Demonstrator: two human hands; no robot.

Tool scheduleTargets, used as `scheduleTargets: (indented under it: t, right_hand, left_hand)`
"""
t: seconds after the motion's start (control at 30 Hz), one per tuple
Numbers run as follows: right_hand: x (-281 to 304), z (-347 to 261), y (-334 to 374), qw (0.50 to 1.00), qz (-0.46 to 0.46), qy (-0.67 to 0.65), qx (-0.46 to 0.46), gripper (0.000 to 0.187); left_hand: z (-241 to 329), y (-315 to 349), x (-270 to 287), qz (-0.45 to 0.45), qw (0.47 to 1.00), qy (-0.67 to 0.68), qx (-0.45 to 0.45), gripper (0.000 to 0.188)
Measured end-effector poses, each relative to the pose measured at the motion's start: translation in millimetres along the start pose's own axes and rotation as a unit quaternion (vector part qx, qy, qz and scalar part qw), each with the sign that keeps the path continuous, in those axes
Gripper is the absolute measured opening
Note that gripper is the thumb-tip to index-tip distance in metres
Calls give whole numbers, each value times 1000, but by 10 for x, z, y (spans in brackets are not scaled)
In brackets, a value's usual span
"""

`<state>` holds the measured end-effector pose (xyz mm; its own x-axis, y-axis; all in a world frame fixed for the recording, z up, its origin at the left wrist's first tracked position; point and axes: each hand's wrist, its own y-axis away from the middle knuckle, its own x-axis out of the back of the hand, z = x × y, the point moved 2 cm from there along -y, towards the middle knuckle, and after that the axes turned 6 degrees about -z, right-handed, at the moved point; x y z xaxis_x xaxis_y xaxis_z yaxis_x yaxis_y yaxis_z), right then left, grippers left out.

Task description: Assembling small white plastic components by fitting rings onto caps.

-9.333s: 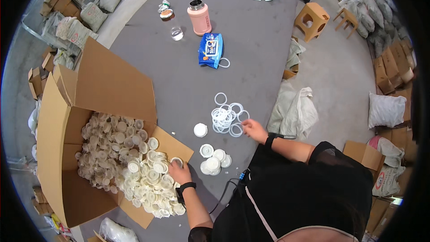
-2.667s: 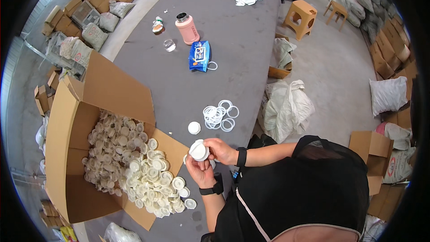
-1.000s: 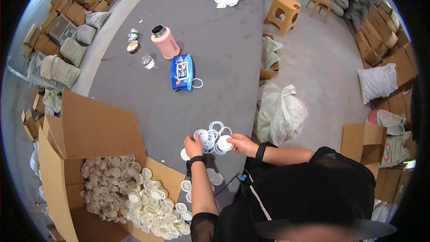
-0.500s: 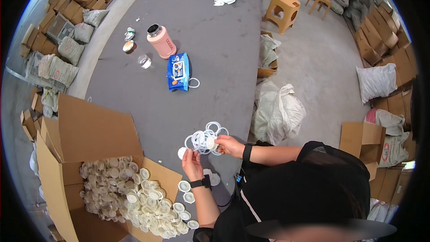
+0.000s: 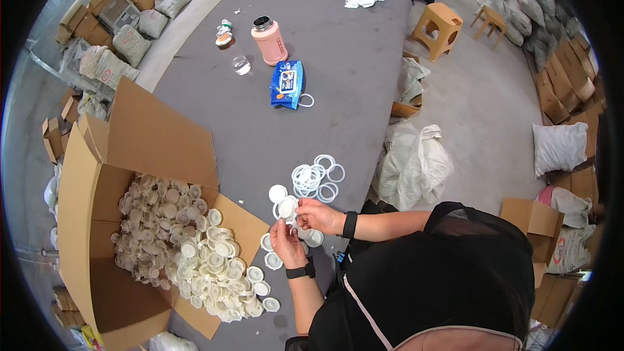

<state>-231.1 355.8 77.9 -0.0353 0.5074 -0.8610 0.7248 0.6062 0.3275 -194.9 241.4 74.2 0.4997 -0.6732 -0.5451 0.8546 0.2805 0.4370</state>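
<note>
My left hand [image 5: 287, 247] and my right hand [image 5: 322, 216] meet above the table's near edge, both with fingers closed. Between their fingertips is a round white plastic cap [image 5: 287, 205], with a thin white ring [image 5: 275, 210] at its left side. Whether the ring is seated on the cap I cannot tell. Another white cap [image 5: 277, 193] lies just beyond them. To its right is a loose heap of pale sealing rings [image 5: 309, 179]. Under and beside my hands are more white caps [image 5: 314, 238], partly hidden.
An open cardboard box [image 5: 159, 123] on the left spills many whitish caps [image 5: 218, 260] over its flap. Farther off stand a pink bottle [image 5: 270, 42], a blue wipes pack [image 5: 286, 84] and a clear cup [image 5: 241, 65]. A white sack [image 5: 416, 166] sits right of the table.
My right hand has moved from the rings toward my left hand, and both now meet at the cap with a ring beside it. The whole view has shifted.
</note>
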Motion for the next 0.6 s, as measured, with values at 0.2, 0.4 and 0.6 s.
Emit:
scheduleTargets:
  t: [0.2, 0.4, 0.6]
  right_hand:
    - [-183, 162, 74, 995, 2, 83, 59, 12]
    - [-453, 234, 203, 989, -15, 99, 111, 14]
    - [-653, 123, 344, 984, -49, 130, 113, 19]
  left_hand:
    - [106, 176, 149, -12, 1000, 12, 13, 10]
    - [190, 245, 216, -57, 994, 96, -9, 10]
    - [373, 556, -57, -92, 988, 125, 10, 14]
